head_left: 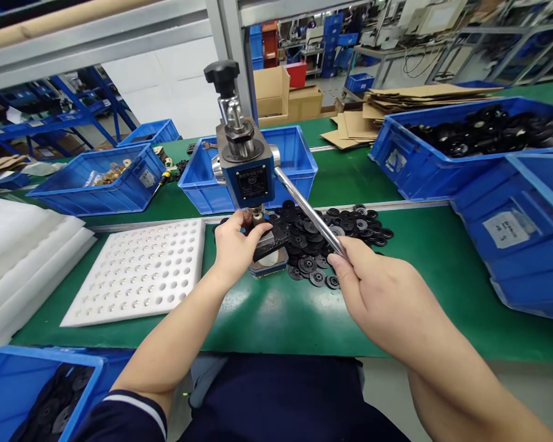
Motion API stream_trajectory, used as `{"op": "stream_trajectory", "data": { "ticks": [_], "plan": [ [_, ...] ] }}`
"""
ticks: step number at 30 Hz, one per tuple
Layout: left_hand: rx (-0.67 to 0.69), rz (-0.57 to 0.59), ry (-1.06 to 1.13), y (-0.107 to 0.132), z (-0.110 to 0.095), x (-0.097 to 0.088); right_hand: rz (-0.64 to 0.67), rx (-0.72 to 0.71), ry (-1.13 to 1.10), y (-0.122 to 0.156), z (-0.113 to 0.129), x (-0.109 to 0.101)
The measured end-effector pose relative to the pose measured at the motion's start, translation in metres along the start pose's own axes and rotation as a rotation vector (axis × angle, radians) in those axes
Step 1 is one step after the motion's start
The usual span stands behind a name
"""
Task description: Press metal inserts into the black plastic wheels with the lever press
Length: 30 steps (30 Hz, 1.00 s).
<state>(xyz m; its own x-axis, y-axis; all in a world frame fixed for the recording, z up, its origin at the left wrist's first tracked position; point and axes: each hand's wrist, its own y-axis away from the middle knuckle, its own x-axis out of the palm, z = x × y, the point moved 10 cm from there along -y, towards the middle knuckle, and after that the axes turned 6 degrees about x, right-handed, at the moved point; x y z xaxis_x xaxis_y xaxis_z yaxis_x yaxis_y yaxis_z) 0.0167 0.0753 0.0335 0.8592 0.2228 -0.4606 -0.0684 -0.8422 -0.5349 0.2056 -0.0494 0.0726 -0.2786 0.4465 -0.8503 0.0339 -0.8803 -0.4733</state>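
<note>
A blue hand press [246, 166] with a black knob on top stands on the green table [276, 313]. My right hand [373, 285] is closed round the end of its shiny steel lever [306, 212]. My left hand [235, 245] reaches under the press head, fingers pinched on a small black part on the press base [270, 258]. A heap of black round discs [325, 236] lies just right of the press, behind the lever.
A white foam tray [138, 273] with rows of holes lies left of the press, with white foam sheets [23, 258] beyond it. Blue bins stand behind [299, 162], left [101, 181] and right [470, 147]; one at bottom left [27, 393] holds black discs.
</note>
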Motion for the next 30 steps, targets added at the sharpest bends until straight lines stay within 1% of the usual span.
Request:
{"op": "stream_trajectory", "data": {
  "ticks": [3,5,8,11,14,17,23,26,28,30],
  "plan": [
    [0.013,-0.003,-0.002,0.0,0.002,0.001,-0.147,0.05,0.008,0.009,-0.008,0.002],
    [0.025,-0.017,-0.022,0.0,0.003,0.001,-0.189,0.074,0.018,0.014,-0.012,0.006],
    [0.032,-0.019,-0.055,-0.002,0.001,0.0,-0.165,0.079,-0.014,0.013,-0.012,0.007],
    [0.016,-0.02,-0.07,-0.003,-0.003,-0.002,-0.083,0.077,-0.04,0.005,-0.009,0.002],
    [-0.02,-0.053,-0.067,-0.003,-0.003,-0.005,-0.027,0.073,-0.065,0.001,-0.004,-0.003],
    [-0.029,-0.079,-0.063,-0.002,0.002,-0.004,-0.087,0.07,-0.07,0.002,-0.003,-0.004],
    [0.022,-0.085,-0.109,-0.001,0.008,0.001,-0.277,0.087,-0.061,0.015,-0.01,0.002],
    [0.049,-0.105,-0.125,-0.003,0.002,-0.004,-0.289,0.083,-0.114,0.014,-0.01,0.001],
    [0.073,-0.121,-0.136,-0.006,-0.003,-0.008,-0.275,0.056,-0.171,0.011,-0.004,-0.008],
    [0.072,-0.112,-0.131,-0.008,-0.004,-0.009,-0.269,0.038,-0.259,0.01,0.002,-0.024]
  ]
}}
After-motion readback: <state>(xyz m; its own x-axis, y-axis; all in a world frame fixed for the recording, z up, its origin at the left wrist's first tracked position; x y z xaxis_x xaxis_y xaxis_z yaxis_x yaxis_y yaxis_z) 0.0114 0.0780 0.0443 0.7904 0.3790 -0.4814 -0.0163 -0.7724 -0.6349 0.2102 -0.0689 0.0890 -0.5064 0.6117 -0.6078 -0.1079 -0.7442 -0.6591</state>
